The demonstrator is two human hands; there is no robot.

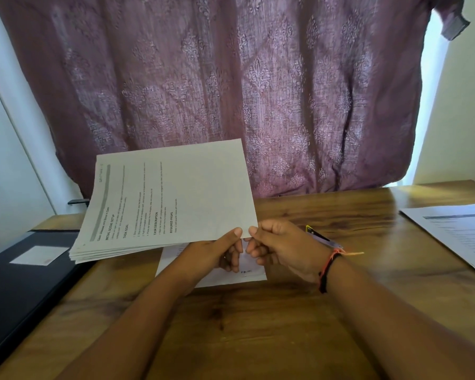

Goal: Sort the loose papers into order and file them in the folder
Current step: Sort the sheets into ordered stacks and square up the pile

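The left hand and right hand pinch one corner of the paper stack; a wider grip underneath would stop the sheets from fanning.

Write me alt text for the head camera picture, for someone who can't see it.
The left hand and right hand pinch the near corner of a stack of printed papers above a wooden table. A black folder lies at the left, more papers at the right, a purple curtain behind.
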